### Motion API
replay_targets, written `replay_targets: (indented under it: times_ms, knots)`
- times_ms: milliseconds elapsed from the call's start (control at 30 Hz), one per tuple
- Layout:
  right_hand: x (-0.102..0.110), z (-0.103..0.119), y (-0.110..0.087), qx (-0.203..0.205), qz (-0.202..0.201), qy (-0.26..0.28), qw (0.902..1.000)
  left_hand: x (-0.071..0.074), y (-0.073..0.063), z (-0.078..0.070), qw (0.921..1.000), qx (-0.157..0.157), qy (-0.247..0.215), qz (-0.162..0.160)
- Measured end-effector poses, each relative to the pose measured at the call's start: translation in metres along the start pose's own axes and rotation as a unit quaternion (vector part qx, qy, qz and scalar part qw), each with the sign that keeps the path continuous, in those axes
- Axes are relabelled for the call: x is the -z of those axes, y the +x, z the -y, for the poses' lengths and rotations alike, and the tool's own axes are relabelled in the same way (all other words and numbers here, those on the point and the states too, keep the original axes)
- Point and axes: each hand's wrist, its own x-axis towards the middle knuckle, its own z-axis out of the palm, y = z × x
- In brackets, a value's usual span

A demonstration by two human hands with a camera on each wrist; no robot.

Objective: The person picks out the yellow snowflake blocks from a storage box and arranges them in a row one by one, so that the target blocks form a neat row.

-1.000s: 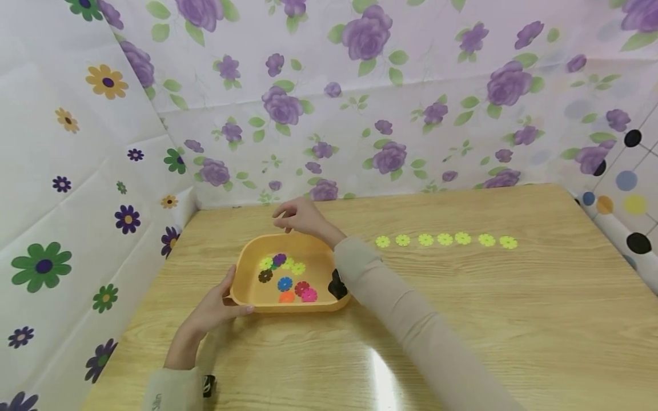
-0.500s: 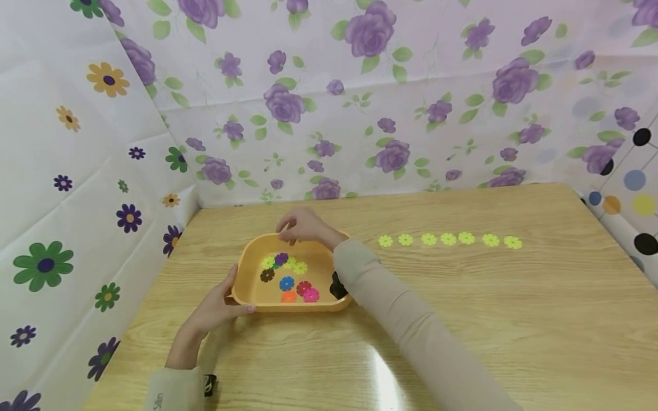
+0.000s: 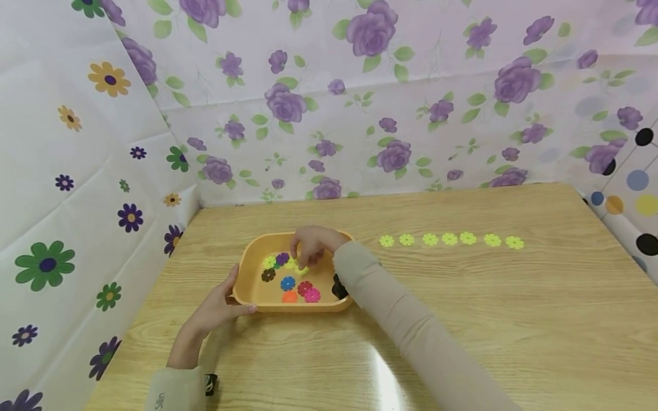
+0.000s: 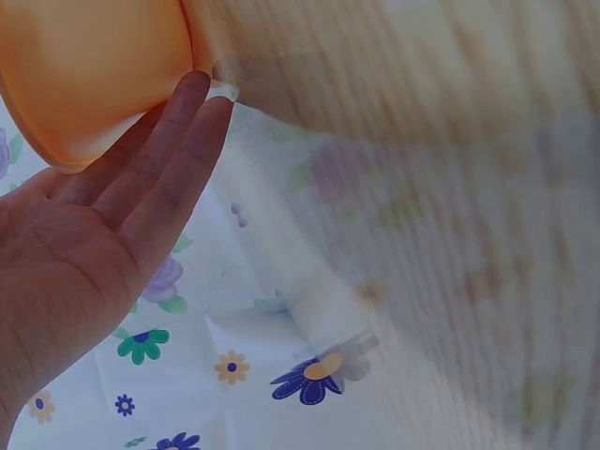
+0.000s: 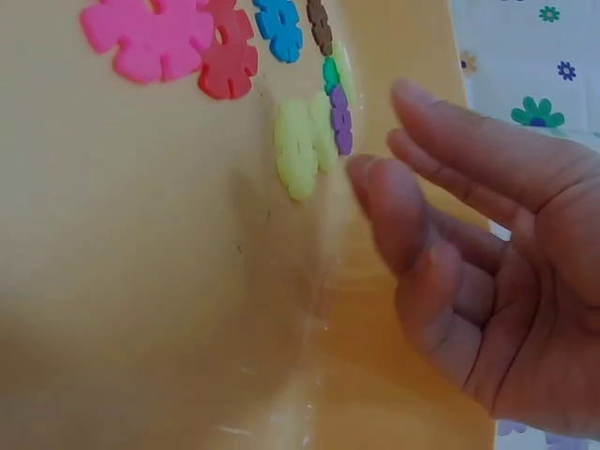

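Observation:
My left hand (image 3: 213, 310) lies against the left front corner of a yellow-orange plastic tray (image 3: 303, 307). Its thumb is along the front rim; in the left wrist view its nearly straight fingers (image 4: 178, 155) touch the outside wall. Inside the tray lie flower-shaped plastic pieces: yellow, purple (image 3: 282, 258), green, brown (image 3: 268, 274), blue (image 3: 288, 283), red, pink (image 3: 312, 294) and orange. My right hand (image 3: 313, 244) reaches in over the back rim, fingers loosely bent beside the yellow pieces (image 5: 297, 150). Nothing shows between its fingers, and a gap separates them from the pieces in the right wrist view.
A row of several yellow flower-shaped pieces (image 3: 449, 239) lies on the wooden table (image 3: 462, 319), right of the tray. A black object (image 3: 339, 287) sits at the tray's right end, partly behind the right sleeve. Floral sheets (image 3: 329, 114) hang behind and beside the table.
My right hand has come from above the tray's back rim down into the tray and slightly right, to the yellow pieces. The left hand has stayed at the corner.

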Motion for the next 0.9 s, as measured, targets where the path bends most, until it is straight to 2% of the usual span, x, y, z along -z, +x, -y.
replay_targets:
  times_ms: [100,233,333,500,667,900]
  knots:
    - [0.001,0.000,-0.002,-0.027,0.035,0.016,0.9989,0.000,0.000,-0.001,1.0000,0.002,0.001,0.000]
    - [0.000,-0.003,-0.005,-0.068,0.079,0.071,0.9920,0.000,0.000,-0.001,1.0000,0.002,0.001,-0.001]
    - [-0.002,-0.006,-0.005,-0.074,0.097,0.112,0.9861,-0.001,0.000,-0.001,1.0000,-0.002,-0.003,-0.002]
    - [-0.006,-0.010,-0.004,-0.053,0.099,0.136,0.9843,0.000,-0.001,-0.001,1.0000,0.003,-0.009,0.002]
    - [-0.011,-0.012,-0.003,-0.036,0.083,0.133,0.9869,0.001,-0.001,-0.002,0.9999,0.013,-0.005,0.001]
    - [-0.015,-0.016,0.001,-0.044,0.075,0.144,0.9858,0.001,-0.001,-0.003,0.9998,0.022,0.002,0.003]
